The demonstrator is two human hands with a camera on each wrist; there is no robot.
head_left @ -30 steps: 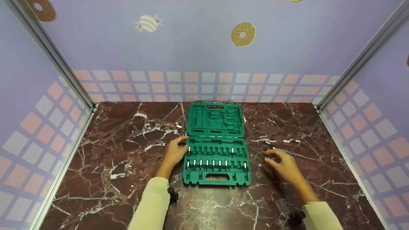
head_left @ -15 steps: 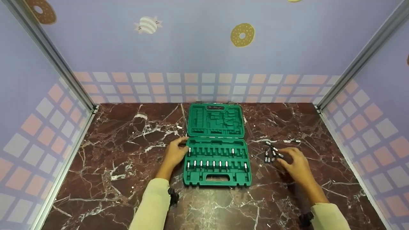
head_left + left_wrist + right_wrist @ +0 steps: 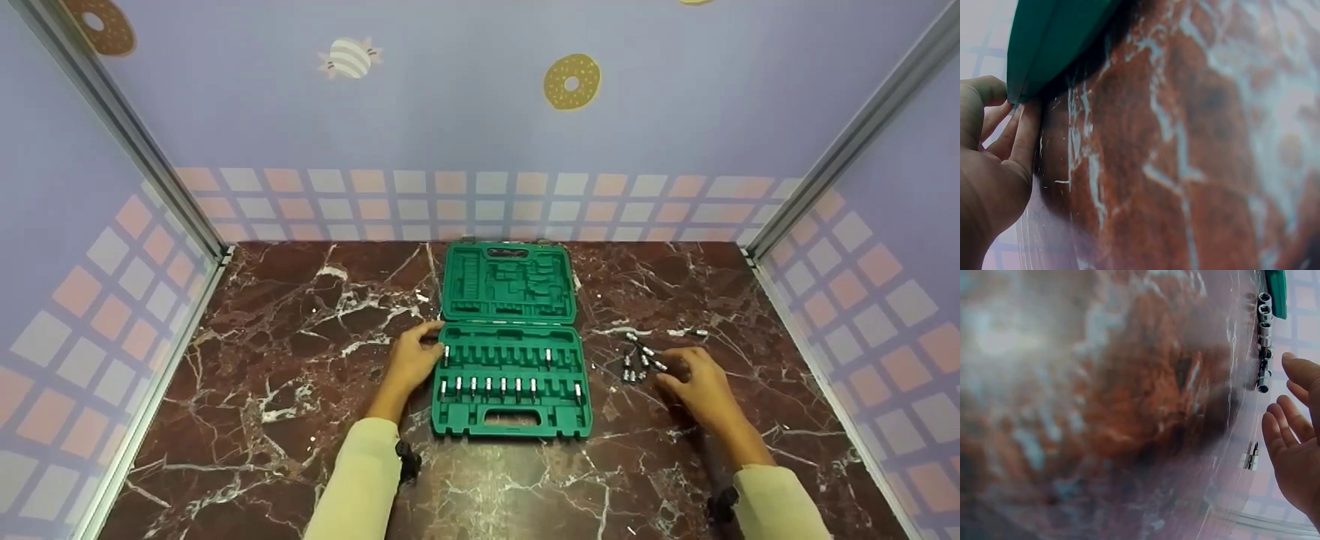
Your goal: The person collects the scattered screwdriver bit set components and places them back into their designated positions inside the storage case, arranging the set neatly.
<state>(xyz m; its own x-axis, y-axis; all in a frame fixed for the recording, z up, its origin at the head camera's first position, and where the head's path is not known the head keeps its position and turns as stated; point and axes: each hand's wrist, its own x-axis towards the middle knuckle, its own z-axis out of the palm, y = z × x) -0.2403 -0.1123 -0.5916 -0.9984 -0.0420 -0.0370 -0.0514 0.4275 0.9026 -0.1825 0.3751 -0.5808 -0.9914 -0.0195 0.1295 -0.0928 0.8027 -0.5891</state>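
– What sits nearest the person?
– The handle of a green bit-socket case. It lies open in mid-table, long axis running front to back, handle toward the person.
– And inside?
– Eight bit sockets in the front row, lying lengthwise front to back, chrome ends toward the lid.
– The right hand?
– Released, fingers loosely bent, just beside a cluster of loose bit sockets on the marbled tabletop, right of the case. Some of those run front to back; others slant.
– And the left hand?
– Pinching the case's left edge, thumb on one side, fingers on the other.
– Farther off?
– Two back-row bit sockets, aligned like the front ones. Beyond, a lone bit socket lies crosswise, dark tip pointing left. Last come the lid, laid back, and the lavender wall.
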